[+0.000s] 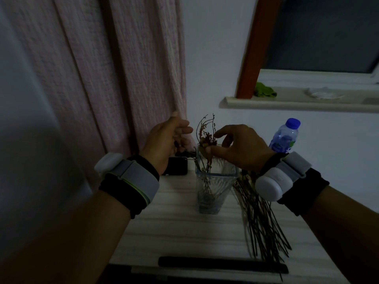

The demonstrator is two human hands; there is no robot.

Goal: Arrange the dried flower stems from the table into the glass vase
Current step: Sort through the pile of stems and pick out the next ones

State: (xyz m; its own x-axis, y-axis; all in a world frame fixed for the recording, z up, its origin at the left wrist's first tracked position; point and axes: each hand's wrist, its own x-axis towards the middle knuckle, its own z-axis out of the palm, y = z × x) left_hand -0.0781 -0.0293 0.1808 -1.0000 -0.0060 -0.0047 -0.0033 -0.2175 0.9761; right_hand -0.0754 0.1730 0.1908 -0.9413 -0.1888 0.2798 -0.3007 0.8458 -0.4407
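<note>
**Two hands working at the glass vase, one stem going in**

Two hands are hovering over the glass vase (213,181), which is standing upright near the middle of the pale wood-grain table (180,228). The right hand (244,148) is pinching a dried flower stem (208,140) between thumb and fingertips, just above the vase rim; the stem's lower end is sitting inside the glass, its reddish twiggy top rising above the fingers. Other thin stems are already standing in the vase, blurred through the glass.

The left hand (166,144) is held just left of the vase, apart from it, fingers loosely curled. Something dark is showing at its fingers, too dim to tell whether it is gripping anything.

A bundle of remaining dried stems (264,222) is lying flat on the table, just right of the vase, partly hidden under the right wrist. Both wrists are wearing white sensor units on straps.

A dark rectangular object (177,166) is lying behind the left hand on the table. A water bottle with a blue cap (285,136) is standing behind the right hand. A pink curtain (114,68) is hanging at the left; a green cloth (264,91) is lying on the window ledge (287,103). A dark bar (221,263) is lying along the near table edge.
</note>
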